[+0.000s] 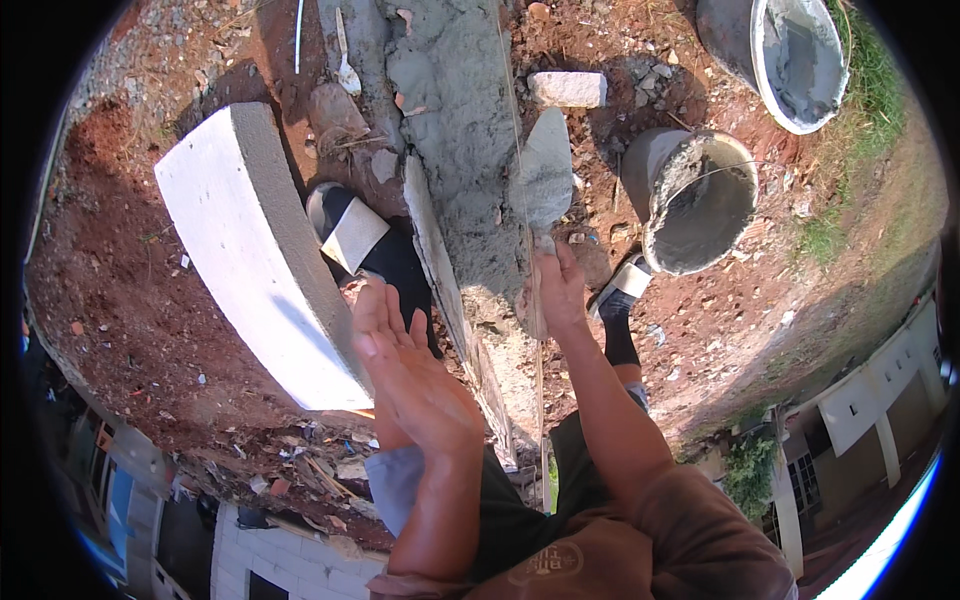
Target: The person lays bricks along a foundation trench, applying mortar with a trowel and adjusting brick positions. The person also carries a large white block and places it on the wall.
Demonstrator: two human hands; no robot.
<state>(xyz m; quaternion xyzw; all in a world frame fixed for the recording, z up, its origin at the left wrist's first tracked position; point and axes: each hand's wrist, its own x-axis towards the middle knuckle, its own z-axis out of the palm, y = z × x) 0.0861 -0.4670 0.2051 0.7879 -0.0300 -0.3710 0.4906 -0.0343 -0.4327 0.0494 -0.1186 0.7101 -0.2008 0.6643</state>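
My right hand (556, 292) is closed round the handle of a trowel. Its grey, mortar-smeared blade (546, 170) points away from me, over the right edge of the wall top. My left hand (410, 365) is held up with its fingers stretched out and nothing in it, close to the near end of a large white block (250, 260). Grey wet mortar (440, 100) covers the wall top between my feet. A thin taut string (515, 110) runs lengthwise over the mortar and passes by my right hand.
Two mortar-caked buckets stand at the right: a nearer bucket (700, 205) and a farther bucket (800, 60), both with grey mortar inside. A small block piece (567, 89) lies beyond the trowel. A second small tool (347, 60) rests at far left. Rubble litters the red soil.
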